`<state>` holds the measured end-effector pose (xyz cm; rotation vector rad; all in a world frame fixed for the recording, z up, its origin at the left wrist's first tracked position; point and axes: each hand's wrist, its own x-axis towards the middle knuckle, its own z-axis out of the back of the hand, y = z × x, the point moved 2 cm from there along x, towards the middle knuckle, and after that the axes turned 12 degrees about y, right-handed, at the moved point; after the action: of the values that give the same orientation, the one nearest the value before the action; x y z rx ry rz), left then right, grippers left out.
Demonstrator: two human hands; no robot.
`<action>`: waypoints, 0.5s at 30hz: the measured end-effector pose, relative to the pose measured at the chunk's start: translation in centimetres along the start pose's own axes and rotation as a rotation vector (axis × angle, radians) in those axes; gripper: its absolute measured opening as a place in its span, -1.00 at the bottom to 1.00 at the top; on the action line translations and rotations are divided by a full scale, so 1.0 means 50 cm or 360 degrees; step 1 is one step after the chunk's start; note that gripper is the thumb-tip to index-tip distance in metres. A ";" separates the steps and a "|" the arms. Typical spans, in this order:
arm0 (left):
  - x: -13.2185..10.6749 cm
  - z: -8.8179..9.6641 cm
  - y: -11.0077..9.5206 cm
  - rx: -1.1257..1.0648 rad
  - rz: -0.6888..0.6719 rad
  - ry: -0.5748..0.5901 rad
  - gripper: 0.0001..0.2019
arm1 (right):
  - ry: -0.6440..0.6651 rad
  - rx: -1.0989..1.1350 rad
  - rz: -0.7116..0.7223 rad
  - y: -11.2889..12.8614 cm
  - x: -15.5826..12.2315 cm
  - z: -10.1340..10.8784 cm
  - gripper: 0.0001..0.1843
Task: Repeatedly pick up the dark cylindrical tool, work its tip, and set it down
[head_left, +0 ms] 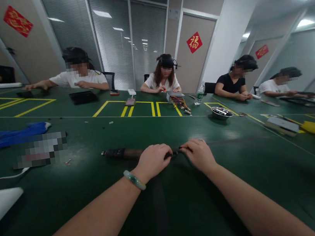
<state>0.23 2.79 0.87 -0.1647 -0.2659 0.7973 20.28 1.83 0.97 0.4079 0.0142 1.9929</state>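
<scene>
Green table [254, 163] spreads around; fingers [163, 148] hold dark tool [131, 153].

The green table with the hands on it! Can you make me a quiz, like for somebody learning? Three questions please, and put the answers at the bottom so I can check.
1. Pick one. What is the person's left hand holding?
A) a blue glove
B) a dark cylindrical tool
C) a spoon

2. True or false? The clear plastic bottle is farther from the camera than the shiny metal bowl.

3. Fill in the missing word. The pale green bangle is on the person's ____ wrist.

Key:
1. B
2. True
3. left
</scene>
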 end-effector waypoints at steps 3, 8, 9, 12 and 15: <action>0.000 -0.001 -0.001 0.0016 0.0020 -0.0003 -0.85 | 0.0054 -0.0002 0.0122 0.004 -0.001 -0.011 -0.89; 0.000 -0.002 -0.002 0.0007 0.0007 -0.0033 -0.88 | 0.0125 -0.0066 0.0188 0.015 -0.001 -0.026 -0.89; 0.000 -0.002 -0.003 0.0009 0.0012 -0.0034 -0.88 | 0.0131 -0.0066 0.0185 0.014 0.000 -0.028 -0.88; 0.000 0.000 -0.003 0.0016 0.0031 -0.0022 -0.88 | 0.0124 -0.0044 0.0168 0.006 0.002 -0.031 -0.87; -0.001 0.002 -0.004 0.0018 0.0038 -0.0010 -0.87 | 0.0119 0.0010 0.0151 -0.002 0.003 -0.032 -0.87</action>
<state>0.29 2.62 1.02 -0.1553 -0.2657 0.8230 19.86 2.25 -0.50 0.3433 0.0486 2.1014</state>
